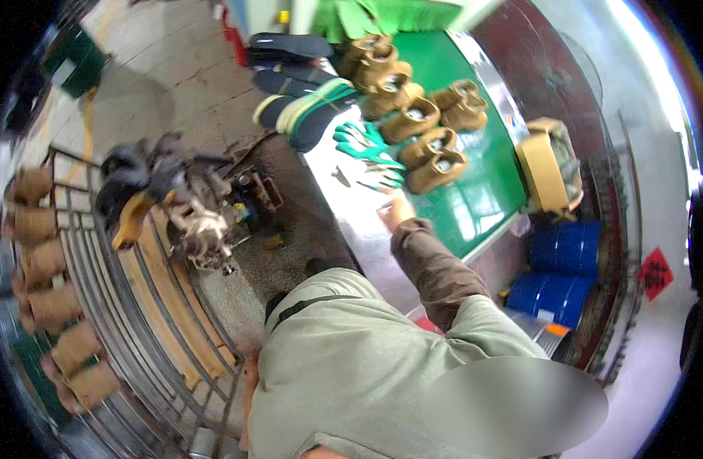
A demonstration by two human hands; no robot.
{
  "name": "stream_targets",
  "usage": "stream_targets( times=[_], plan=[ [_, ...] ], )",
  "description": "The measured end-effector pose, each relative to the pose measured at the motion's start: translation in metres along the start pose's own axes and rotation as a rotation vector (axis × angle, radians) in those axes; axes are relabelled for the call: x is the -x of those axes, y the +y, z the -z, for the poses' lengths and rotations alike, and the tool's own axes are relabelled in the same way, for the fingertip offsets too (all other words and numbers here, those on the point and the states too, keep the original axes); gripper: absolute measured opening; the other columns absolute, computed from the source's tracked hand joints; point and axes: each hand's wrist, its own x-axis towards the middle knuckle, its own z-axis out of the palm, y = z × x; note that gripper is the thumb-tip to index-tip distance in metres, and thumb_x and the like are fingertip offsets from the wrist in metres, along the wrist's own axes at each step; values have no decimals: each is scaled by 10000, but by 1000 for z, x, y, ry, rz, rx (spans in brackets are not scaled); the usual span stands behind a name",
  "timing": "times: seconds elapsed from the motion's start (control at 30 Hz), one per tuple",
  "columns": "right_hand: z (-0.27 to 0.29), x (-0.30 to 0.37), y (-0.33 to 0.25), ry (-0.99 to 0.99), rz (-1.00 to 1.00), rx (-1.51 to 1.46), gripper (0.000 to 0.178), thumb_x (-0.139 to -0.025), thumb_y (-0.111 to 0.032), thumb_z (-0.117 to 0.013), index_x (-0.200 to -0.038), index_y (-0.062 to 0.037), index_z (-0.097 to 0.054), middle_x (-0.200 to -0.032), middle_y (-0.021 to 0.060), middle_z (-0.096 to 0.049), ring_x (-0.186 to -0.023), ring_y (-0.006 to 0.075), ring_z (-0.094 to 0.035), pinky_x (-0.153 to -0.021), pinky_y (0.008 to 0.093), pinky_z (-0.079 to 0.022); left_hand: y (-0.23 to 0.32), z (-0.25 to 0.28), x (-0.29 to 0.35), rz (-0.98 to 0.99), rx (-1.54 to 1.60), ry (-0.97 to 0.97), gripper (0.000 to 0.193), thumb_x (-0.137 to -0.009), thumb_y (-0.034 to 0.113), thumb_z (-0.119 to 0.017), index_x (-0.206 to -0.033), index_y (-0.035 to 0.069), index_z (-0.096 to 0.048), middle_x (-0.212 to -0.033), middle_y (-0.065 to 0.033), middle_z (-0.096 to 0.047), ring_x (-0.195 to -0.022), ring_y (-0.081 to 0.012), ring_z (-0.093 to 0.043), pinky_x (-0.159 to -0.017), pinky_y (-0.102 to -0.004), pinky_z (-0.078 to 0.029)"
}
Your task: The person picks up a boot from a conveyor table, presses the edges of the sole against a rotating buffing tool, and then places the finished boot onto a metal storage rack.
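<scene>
While R hand point(398, 211) is at green-and-white work gloves point(360, 148), upper ctr of frame, can't tell if grip's clamped; L hand point(250, 373) grip unclear too. Gloves prob. light, soft, floppy; best pinched mid-palm.

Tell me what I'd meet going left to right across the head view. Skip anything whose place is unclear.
Brown items on the left → metal machine → green-and-white gloves → cardboard box → red diamond.
</scene>
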Motion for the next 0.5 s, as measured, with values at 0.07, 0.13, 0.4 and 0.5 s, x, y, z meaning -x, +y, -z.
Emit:
stream_targets(
  times=[0.07,0.13,0.4,0.5],
  plan=[
    [35,-18,69,471,163,13,638,-771,-117,-786,-1336,-123,-490,-1235,150,-524,-837,239,-650,-784,376,-549,29,34,-10,105,15,-62,193,-877,142,-671,-1014,35,-587,-840,-47,-604,-744,-191,-596,-672,-348,-500],
    [68,-23,77,663,83,-3,640,-779,-127,-782,-1344,-129,-482,-1327,126,-478,-823,215,-668,-778,373,-553,55,52,-11,214,146,-68,185,-881,137,-670,-1014,42,-584,-847,-46,-608,-738,-181,-597,-661,-339,-499],
    [102,-103,122,454,-34,185,405,-843,-327,-737,-1173,-113,-644,-1153,146,-658,-982,358,-662,-892,422,-517,235,75,-72,98,308,67,310,-884,66,-668,-1168,46,-544,-925,-65,-643,-829,-155,-626,-695,-293,-521],
    [119,-109,125,464,-85,72,286,-878,-302,-695,-1080,-99,-695,-1021,159,-704,-999,343,-664,-888,415,-516,296,66,-103,-104,-47,7,397,-889,60,-668,-1258,41,-521,-1028,-89,-650,-957,-173,-629,-800,-308,-531]
  ],
)
